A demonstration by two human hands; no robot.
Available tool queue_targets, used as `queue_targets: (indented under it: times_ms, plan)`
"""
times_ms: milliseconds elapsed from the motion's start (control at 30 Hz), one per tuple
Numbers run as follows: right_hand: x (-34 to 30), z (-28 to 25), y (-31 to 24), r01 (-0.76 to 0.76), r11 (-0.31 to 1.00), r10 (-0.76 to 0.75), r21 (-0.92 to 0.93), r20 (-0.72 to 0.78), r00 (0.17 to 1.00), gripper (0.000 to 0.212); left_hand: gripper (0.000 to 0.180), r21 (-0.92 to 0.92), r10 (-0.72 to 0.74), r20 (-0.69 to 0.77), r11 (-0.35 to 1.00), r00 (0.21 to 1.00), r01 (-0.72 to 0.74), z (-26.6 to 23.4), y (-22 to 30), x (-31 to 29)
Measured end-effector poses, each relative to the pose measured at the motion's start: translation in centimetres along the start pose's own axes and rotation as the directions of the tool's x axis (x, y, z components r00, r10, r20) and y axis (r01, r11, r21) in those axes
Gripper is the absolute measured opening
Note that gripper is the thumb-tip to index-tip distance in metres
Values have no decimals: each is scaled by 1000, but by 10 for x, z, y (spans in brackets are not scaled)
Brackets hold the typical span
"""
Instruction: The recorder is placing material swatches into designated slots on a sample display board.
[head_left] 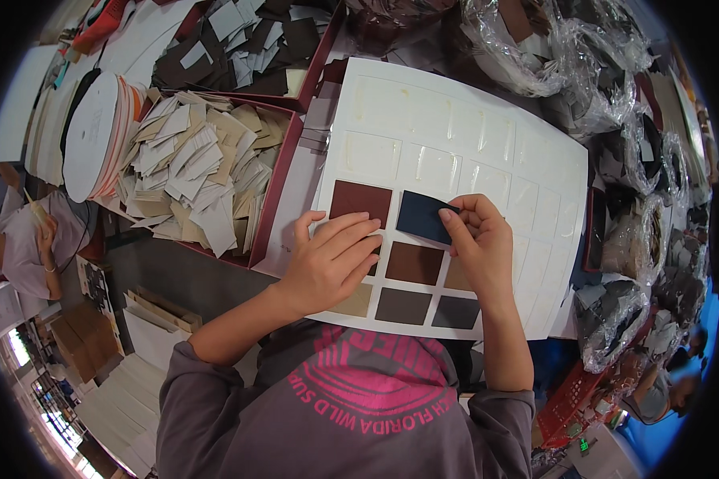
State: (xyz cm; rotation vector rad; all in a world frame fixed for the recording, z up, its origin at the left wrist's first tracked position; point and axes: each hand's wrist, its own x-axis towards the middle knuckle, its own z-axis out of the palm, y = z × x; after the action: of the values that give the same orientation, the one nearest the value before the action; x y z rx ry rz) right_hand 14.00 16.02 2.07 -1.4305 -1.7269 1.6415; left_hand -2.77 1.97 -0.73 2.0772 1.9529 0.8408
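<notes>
Likely light and bendable, the navy swatch [422, 217] suits edge gripping: right hand [482, 233] pinches one end, left hand [325, 262] spreads over the white card [566, 153].

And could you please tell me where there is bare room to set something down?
A narrow pale strip between the dark red box and the white sheet looks free. The sheet's upper rows look uncovered, though shiny patches show there. It is crowded around the left hand and the right hand, and among the plastic-wrapped bundles on the right.
</notes>
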Motion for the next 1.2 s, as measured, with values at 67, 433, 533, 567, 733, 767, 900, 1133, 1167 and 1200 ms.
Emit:
queue_targets:
  times_ms: [67, 433, 533, 567, 733, 767, 900, 1133, 1167, 1200]
  plan:
    - [1, 2, 0, -2, 999, 2, -35, 3, 1000, 14, 22, -2, -10, 1, 1000, 1000, 10, 1, -2, -1]
    - [3, 5, 4, 36, 986, -43, -160, -39, 998, 14, 82, 202, 45, 246, 975, 968, -96, 4, 6, 7]
    - [-1, 6, 3, 139, 936, -160, -324, -40, 986, 17, 82, 250, 23, 250, 964, 968, -87, 5, 8, 5]
    - [-1, 5, 3, 170, 903, -207, -394, -53, 977, 20, 79, 237, 26, 230, 968, 973, -82, 6, 8, 6]
    - [0, 2, 8, 192, 869, -249, -455, -66, 966, 29, 77, 200, 39, 220, 976, 975, -84, 5, 9, 7]
    - [1, 2, 7, 177, 875, -226, -451, -57, 972, 29, 77, 185, 27, 226, 980, 974, -70, 5, 9, 9]
    - [2, 1, 12, 218, 835, -274, -506, -38, 961, 31, 77, 163, 17, 229, 985, 973, -56, 5, 9, 11]
    - [-3, -23, -3, 95, 784, -221, -613, -133, 966, 34, 57, -6, -15, 160, 1000, 987, 16, -6, 1, 17]
    - [-6, -34, -1, 96, 788, -257, -608, -183, 949, 34, 51, -88, -77, 82, 993, 994, 84, -7, -5, 13]
    - [-10, -45, 6, 96, 795, -286, -599, -229, 930, 34, 44, -91, -146, -6, 985, 989, 145, -11, -8, 11]
